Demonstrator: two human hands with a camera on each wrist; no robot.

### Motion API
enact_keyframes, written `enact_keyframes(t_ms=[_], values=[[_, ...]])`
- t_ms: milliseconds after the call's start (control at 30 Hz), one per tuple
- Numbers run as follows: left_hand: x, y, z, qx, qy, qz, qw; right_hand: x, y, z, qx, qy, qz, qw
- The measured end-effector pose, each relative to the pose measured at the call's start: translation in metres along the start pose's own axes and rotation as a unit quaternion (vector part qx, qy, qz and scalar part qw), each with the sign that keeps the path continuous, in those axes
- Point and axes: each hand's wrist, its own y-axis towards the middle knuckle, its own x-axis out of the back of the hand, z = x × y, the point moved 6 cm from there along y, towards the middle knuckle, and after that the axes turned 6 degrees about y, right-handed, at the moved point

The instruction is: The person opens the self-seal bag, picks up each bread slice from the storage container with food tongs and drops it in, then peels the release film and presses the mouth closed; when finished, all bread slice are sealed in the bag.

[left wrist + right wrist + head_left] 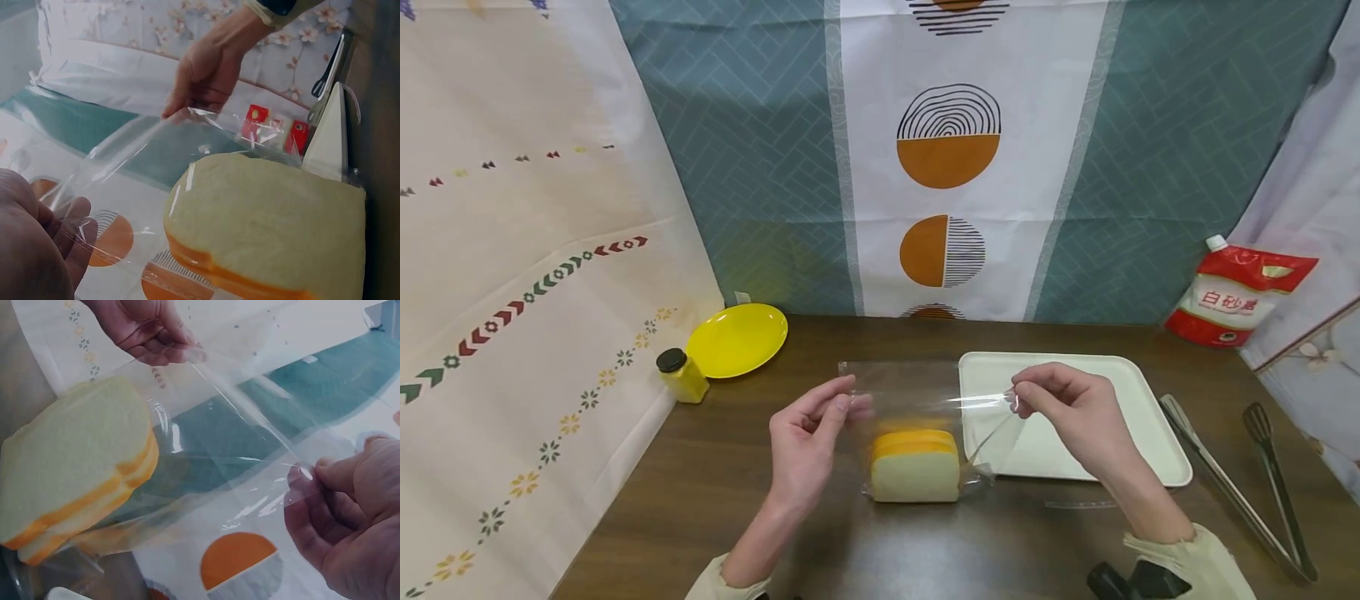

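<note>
Two slices of bread (915, 477) with orange-yellow crust stand upright together inside a clear plastic bag (917, 398), low in the middle of the head view. My left hand (805, 433) pinches the bag's upper left edge, with some fingertips behind the film. At the opposite upper corner, my right hand (1078, 417) pinches the film between thumb and fingers. Between the two hands the plastic is stretched taut above the bread (269, 219). The right wrist view shows both hands on the bag's rim, with the bread (75, 462) at its lower end.
A white tray (1075, 462) lies behind my right hand. Tongs (1225, 483) and a dark-headed whisk-like utensil (1270, 467) are to its right. A red-and-white pouch (1232, 296) stands at back right; a yellow plate (737, 342) and black-lidded yellow jar (683, 379) stand at left. A thin clear strip (1078, 505) lies in front.
</note>
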Motion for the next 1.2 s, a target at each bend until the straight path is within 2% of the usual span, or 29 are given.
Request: enact_keyframes(t_ms=[67, 167, 467, 667, 933, 1100, 1200], values=[[0.001, 0.001, -0.001, -0.009, 0.008, -0.003, 0.9999, 0.001, 0.0, 0.005, 0.012, -0.01, -0.014, 0.9998], [0.001, 0.002, -0.002, -0.017, 0.011, 0.0, 0.9998, 0.002, 0.0, 0.007, 0.019, -0.006, -0.016, 0.9997], [0.004, 0.009, 0.002, -0.008, 0.009, 0.014, 0.9998, 0.002, 0.0, 0.004, 0.034, 0.044, -0.001, 0.9985], [0.004, 0.013, 0.001, -0.012, 0.001, 0.04, 0.9991, 0.002, 0.001, 0.003, 0.035, 0.062, 0.005, 0.9974], [0.004, 0.016, 0.002, -0.021, -0.028, 0.077, 0.9964, 0.004, 0.001, 0.002, 0.04, 0.048, 0.026, 0.9977], [0.005, 0.018, 0.003, -0.038, -0.034, 0.1, 0.9937, 0.005, 0.002, -0.001, 0.038, 0.034, 0.031, 0.9982], [0.006, 0.019, 0.003, -0.047, -0.035, 0.113, 0.9919, 0.004, 0.002, -0.001, 0.051, 0.051, 0.039, 0.9967]])
